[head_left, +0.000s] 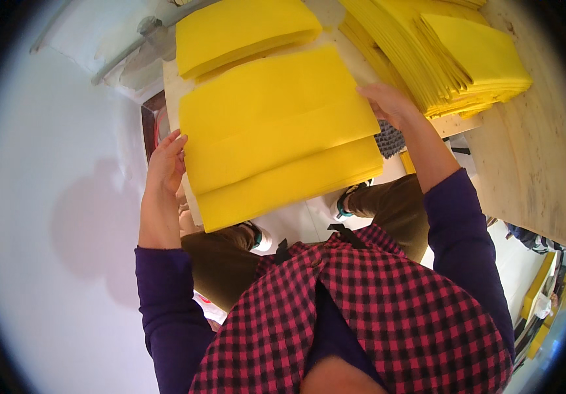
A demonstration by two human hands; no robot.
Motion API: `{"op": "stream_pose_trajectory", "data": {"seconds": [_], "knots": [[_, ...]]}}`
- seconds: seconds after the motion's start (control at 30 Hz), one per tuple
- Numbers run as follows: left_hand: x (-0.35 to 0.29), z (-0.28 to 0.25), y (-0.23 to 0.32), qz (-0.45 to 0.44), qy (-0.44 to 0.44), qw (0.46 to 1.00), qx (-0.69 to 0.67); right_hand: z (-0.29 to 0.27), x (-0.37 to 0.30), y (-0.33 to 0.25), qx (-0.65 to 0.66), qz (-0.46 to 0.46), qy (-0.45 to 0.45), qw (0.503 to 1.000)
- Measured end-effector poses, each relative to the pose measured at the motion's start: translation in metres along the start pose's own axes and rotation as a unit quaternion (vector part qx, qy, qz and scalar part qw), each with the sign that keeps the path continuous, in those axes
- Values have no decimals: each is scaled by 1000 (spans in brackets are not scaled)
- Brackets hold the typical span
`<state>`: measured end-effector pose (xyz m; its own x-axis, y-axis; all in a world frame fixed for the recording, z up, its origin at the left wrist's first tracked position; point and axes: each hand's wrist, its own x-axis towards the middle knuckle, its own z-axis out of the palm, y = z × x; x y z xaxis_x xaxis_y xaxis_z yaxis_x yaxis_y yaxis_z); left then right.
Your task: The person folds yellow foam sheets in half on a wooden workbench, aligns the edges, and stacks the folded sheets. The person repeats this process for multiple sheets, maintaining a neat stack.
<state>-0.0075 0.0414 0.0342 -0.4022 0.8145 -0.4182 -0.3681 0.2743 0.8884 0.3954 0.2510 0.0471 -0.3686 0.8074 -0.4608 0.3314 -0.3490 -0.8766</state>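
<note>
A flat yellow felt-like sheet (276,111) lies in front of me, its near edge lapping over a yellow stack (289,190) of similar sheets. My left hand (167,163) grips the sheet's left edge, fingertips on the rim and the thumb partly hidden. At the sheet's upper right edge, my right hand (388,104) has its fingers closed on the border; some of them are out of sight underneath. The sheet lies nearly level between both hands.
Beyond the sheet sits a thick folded yellow bundle (247,33). More folded yellow sheets (434,59) are piled at the far right on a wooden board (525,151). A white wall (53,197) stands close on my left. Below the right hand shows a grey bumpy object (389,139).
</note>
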Motion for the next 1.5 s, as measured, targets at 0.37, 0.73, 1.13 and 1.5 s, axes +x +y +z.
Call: {"op": "stream_pose_trajectory", "data": {"seconds": [0.37, 0.73, 1.13, 1.5], "knots": [[56, -5, 0, 19, -6, 1000, -2, 13, 48, -27, -102, -24, 16, 994], [53, -1, 15, 13, -10, 999, 42, 10, 71, -23, 6, -21, -22, 1000], [59, -11, 28, 101, -33, 986, 132, 5, 72, -42, -117, -116, 15, 986], [28, -17, -2, 312, -27, 925, 215, 4, 50, -9, 17, -210, -23, 977]]}}
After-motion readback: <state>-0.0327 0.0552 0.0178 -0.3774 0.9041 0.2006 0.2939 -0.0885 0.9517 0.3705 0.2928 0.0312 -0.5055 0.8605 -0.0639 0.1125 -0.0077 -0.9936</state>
